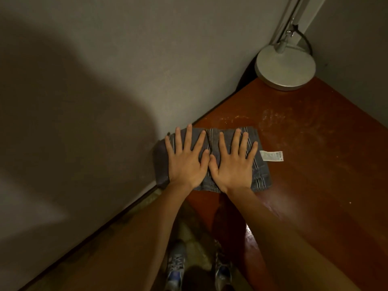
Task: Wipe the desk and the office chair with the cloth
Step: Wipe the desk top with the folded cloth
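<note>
1. Shoes (175, 267), grey with blue, stood on the mottled floor (189, 234) at the bottom centre of the frame, between two bare forearms.
2. Both forearms ran up from the lower edge toward the middle of the frame, the right one passing over the near part of the counter (315, 175).
3. The left hand (185, 162) lay palm down on the cloth (259, 175), its fingers straight and spread wide, gripping nothing.
4. The right hand (233, 164) lay just beside it in the same way, flat and wide, with the two thumbs touching or very nearly so.
5. The cloth, grey with dark stripes, lay folded on the counter at the middle of the frame, under both hands, and its left end met the wall (105, 80).
6. A small white label (271, 156) stuck out from the cloth's right edge and lay flat on the counter.
7. The counter was glossy and reddish brown, and pale dusty smears (273, 118) showed on it just beyond the cloth.
8. In the far corner, at the upper right of the frame, sat a round grey lamp base (285, 68), with its pole (294, 17) rising out of the frame and a dark cable (305, 42) looping beside it.
9. The grey wall filled the upper left, crossed by a large soft shadow.
</note>
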A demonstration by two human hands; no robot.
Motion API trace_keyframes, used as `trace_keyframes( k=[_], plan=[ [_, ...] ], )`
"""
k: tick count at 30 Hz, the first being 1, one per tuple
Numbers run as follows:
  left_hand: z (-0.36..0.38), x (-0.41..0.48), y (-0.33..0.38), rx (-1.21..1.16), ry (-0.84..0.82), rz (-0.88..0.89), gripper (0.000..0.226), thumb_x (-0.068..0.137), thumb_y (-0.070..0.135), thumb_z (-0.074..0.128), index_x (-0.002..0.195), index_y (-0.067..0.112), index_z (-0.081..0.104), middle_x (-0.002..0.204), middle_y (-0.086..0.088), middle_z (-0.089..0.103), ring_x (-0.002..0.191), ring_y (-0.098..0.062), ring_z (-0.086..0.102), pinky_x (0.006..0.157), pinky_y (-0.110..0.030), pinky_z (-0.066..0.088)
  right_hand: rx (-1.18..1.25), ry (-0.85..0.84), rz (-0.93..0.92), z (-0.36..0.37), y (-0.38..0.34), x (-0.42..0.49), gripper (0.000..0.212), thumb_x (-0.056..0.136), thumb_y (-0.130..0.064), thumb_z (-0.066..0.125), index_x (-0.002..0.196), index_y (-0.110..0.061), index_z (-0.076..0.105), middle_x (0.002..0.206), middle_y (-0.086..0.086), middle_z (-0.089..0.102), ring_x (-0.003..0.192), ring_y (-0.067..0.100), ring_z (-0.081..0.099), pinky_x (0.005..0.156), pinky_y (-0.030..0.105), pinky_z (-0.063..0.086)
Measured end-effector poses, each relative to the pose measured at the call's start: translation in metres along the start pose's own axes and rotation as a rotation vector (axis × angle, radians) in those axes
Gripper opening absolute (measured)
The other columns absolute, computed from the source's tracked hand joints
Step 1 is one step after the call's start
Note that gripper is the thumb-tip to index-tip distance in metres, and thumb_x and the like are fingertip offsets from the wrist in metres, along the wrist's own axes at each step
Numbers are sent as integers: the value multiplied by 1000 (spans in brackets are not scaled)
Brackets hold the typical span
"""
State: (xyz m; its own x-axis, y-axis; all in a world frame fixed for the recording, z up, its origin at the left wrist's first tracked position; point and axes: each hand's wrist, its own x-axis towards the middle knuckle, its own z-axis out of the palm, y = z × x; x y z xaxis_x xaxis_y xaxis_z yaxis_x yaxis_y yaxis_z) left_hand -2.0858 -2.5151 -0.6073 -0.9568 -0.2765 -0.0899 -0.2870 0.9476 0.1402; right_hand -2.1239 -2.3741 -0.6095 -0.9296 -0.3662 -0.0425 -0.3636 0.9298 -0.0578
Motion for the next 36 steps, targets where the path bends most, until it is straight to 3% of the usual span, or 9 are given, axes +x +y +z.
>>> trace_keyframes(
  k=[7,18,25,36],
  plan=[
    [-5,-46,-11,10,-79,-70,63,97,66,7,155,45,-5,164,-7,-23,146,-43,-24,109,-76,-2,16,-23,154,-1,-26,-52,76,99,-60,16,160,-16,12,165,22,0,152,38,-7,119,64,3],
    [-13,-30,-16,83,-157,146,64,95,67,2,151,45,-18,161,-8,-30,145,-45,-26,107,-76,-5,78,-8,271,-2,-39,-68,69,101,-52,23,159,-16,18,165,19,3,153,36,-3,119,64,6],
    [-12,30,4,93,-125,309,64,94,68,2,153,47,-13,161,-5,-30,146,-43,-25,109,-74,-5,59,5,417,-1,-25,-29,67,101,-49,21,159,-16,15,165,21,2,153,39,-3,117,66,6],
    [-8,105,72,84,-92,331,63,96,65,4,155,44,-9,162,-3,-29,148,-38,-24,113,-70,-5,54,38,475,-4,41,41,65,102,-47,16,160,-19,12,165,21,3,152,39,-2,118,66,3]
  ],
)
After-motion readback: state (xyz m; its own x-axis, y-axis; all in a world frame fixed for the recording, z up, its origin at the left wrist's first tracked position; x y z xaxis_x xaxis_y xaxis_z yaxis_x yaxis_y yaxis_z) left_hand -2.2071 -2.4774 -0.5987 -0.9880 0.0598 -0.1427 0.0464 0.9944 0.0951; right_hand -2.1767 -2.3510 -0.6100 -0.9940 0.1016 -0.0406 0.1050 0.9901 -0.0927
